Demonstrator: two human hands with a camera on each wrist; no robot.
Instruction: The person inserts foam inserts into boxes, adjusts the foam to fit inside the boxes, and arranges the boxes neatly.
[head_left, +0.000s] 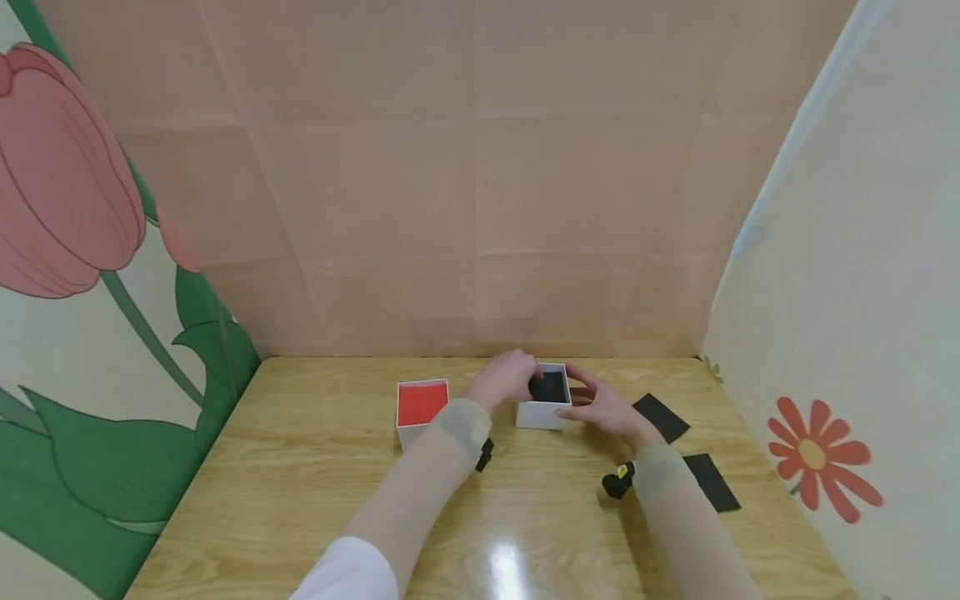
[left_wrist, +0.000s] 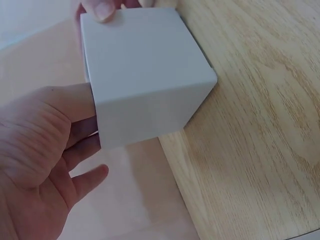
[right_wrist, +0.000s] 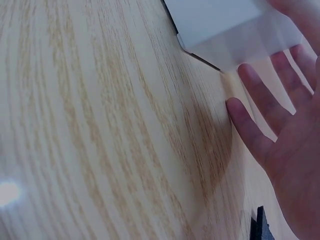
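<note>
A white box [head_left: 542, 415] stands upright at the back of the table, with a black sheet [head_left: 555, 387] showing inside its open top. My left hand [head_left: 507, 379] reaches over the box's left edge, its leading fingers inside. In the left wrist view the walls of the white box [left_wrist: 142, 57] hide those fingertips, while the other fingers of the left hand [left_wrist: 37, 145] stay outside. From the right, my right hand [head_left: 603, 408] holds the box, thumb at the front and fingers along the side. Spread fingers of the right hand [right_wrist: 295, 140] show in the right wrist view.
Left of the hands stands a second white box [head_left: 411, 435] with a red sheet [head_left: 422, 403] filling its top. Two black cards, one farther back [head_left: 663, 417] and one nearer [head_left: 712, 483], lie on the wooden table [head_left: 300, 475] at the right. A pinkish cloth [head_left: 360, 208] hangs behind.
</note>
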